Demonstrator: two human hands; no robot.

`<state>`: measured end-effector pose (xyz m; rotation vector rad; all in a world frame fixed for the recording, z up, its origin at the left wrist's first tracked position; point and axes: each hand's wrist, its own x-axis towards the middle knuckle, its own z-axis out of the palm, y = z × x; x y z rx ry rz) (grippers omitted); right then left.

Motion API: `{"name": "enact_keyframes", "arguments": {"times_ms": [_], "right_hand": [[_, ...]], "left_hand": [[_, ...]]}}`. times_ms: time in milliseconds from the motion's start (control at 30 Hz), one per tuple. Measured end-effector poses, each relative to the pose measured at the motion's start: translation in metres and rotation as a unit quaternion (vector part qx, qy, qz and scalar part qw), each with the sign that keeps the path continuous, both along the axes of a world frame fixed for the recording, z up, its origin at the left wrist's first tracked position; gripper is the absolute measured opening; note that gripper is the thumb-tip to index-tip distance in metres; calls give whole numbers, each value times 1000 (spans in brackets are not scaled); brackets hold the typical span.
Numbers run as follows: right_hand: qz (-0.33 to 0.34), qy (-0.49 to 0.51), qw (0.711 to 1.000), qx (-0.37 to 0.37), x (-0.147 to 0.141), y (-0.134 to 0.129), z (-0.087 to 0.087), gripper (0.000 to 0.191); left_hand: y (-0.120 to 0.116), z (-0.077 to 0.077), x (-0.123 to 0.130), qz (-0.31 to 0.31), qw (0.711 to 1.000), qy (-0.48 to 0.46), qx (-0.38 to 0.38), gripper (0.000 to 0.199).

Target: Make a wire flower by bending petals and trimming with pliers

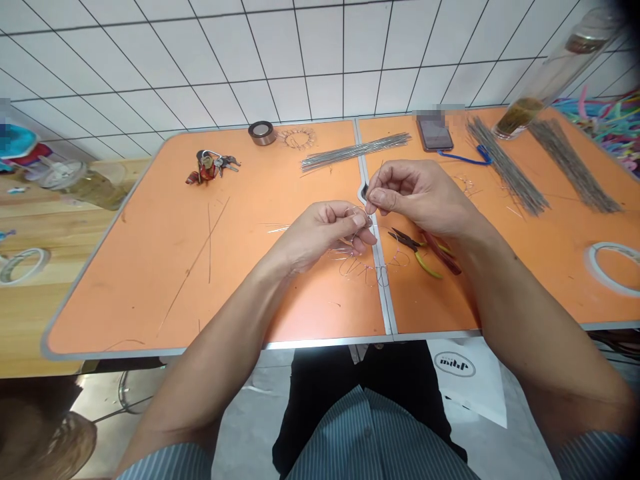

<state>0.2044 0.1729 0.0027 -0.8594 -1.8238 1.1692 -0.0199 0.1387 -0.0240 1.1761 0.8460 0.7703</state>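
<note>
Above the middle seam of the orange table (310, 307), my left hand (340, 228) pinches a thin bent wire. My right hand (400, 190) is closed beside it, thumb and fingertips pinched on the wire close to the left fingertips. The wire is so fine that its exact shape between the fingers is hard to see. Below my hands lies a looped wire piece (367, 270) with small pinkish spots. Pliers (413, 245) with yellow handles rest under my right wrist, next to a dark red tool handle (443, 253).
Bundles of straight wires (355, 153) lie at the back and right. Near the wall are a tape roll (262, 133), keys (213, 165), a phone (434, 131) and a tall bottle (555, 73). A white ring (595, 263) sits at the right edge; loose wires (209, 243) lie left.
</note>
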Motion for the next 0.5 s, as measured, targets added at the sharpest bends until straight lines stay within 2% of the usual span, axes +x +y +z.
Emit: {"name": "enact_keyframes", "arguments": {"times_ms": [267,500], "right_hand": [[-6,-7,1000,-20,-1,-1,0,36],[-4,-14,999,-29,-3,-3,0,43]], "left_hand": [[-3,1,2,2,1000,15,22,17],[-2,0,5,28,997,43,61,24]]}}
